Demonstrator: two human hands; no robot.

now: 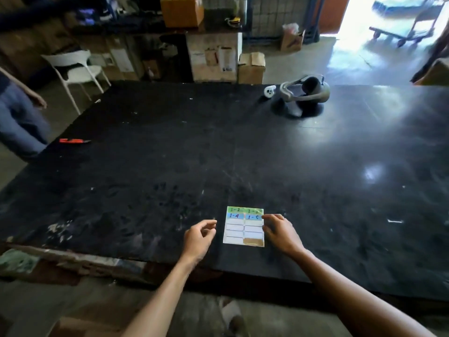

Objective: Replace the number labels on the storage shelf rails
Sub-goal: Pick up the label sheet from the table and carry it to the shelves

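Observation:
A small sheet of number labels (pixel 239 227) lies flat on the black table (pixel 170 154) near its front edge. Its top rows are green and blue with handwritten numbers such as 1-4 and 1-5; the lower rows are blank white. My right hand (pixel 279 233) rests at the sheet's right edge, its fingertips touching the blue label. My left hand (pixel 199 237) hovers just left of the sheet, fingers loosely curled, holding nothing. No storage shelf rails are in view.
A red utility knife (pixel 74 141) lies near the table's left edge. A headset (pixel 306 92) and a white controller (pixel 269 91) sit at the far side. Another person (pixel 17 117) stands at the left. A white chair (pixel 77 71) and cardboard boxes (pixel 251 68) stand beyond the table.

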